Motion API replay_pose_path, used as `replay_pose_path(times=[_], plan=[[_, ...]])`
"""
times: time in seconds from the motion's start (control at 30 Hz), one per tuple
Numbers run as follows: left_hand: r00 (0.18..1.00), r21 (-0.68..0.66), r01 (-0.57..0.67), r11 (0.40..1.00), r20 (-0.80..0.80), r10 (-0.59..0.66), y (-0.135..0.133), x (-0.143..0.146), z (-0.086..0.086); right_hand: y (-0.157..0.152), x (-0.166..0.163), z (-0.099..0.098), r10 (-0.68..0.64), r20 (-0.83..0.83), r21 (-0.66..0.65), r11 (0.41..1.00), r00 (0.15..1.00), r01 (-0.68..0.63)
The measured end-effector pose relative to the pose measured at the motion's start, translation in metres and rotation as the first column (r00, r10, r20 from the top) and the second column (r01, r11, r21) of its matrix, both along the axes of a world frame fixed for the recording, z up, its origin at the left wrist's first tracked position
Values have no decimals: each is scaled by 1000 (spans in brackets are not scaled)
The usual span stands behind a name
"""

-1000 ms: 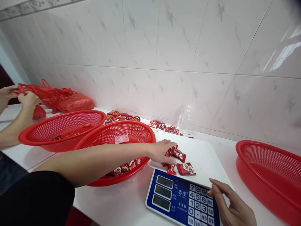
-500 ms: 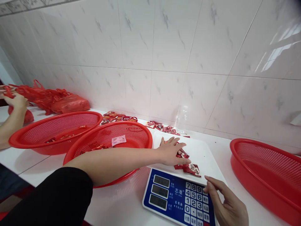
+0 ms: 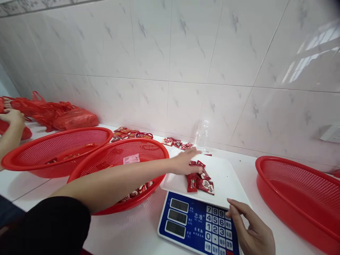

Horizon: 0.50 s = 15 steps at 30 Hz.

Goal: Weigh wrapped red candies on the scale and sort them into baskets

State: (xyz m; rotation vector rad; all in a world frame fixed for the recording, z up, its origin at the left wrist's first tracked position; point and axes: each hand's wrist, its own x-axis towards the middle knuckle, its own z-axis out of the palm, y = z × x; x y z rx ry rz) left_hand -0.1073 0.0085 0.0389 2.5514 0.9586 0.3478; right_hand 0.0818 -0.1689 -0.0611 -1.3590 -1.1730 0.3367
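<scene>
My left hand (image 3: 186,162) is over the white weighing tray (image 3: 225,177), fingers stretched out at several small red wrapped packets (image 3: 203,186) lying in a loose pile. Its fingertips overlap the pile, and I cannot tell how firmly they touch. At the right side of the blue digital scale (image 3: 195,223), my right hand (image 3: 252,228) rests with thumb and forefinger a little apart, close to the tray's front edge and the keypad. My left forearm crosses a red mesh basket (image 3: 156,148) that holds more packets and a pink slip (image 3: 131,159).
Another red basket (image 3: 58,136) stands at the left, and a third red basket (image 3: 292,212) is to the right. Packets (image 3: 130,134) lie along the tiled wall beside a clear plastic container (image 3: 203,134). Red plastic bags (image 3: 74,118) sit far left, near a co-worker's hand (image 3: 14,118).
My left hand has shifted left and back across the tray, uncovering more of the packet pile. The packets have moved slightly left. My right hand stays by the scale; the view has shifted a little.
</scene>
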Motion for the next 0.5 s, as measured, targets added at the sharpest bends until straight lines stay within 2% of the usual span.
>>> replay_pose_path(times=[0.07,0.13,0.17,0.23,0.33,0.4,0.5], plan=[[974,68,-146,987,185,132,14,-25,7,0,2,-1,5,33,13,1000,999,-5],[913,75,-335,939,274,303,26,-55,9,0,5,-1,-1,89,30,1000,996,-2],[890,62,-413,909,241,388,30,-71,7,-1,7,-1,-8,126,39,999,992,3],[875,38,-484,874,46,483,34,-101,0,-2,11,0,-8,213,59,998,977,-5],[860,-22,-464,886,-252,444,27,-138,-15,-5,14,0,-16,278,37,999,961,6],[842,-69,-452,889,-363,400,18,-152,-25,-7,15,0,-38,269,-16,999,962,44],[814,-116,-437,892,-473,338,6,-156,-38,-7,17,-2,-34,273,-59,997,961,52]])
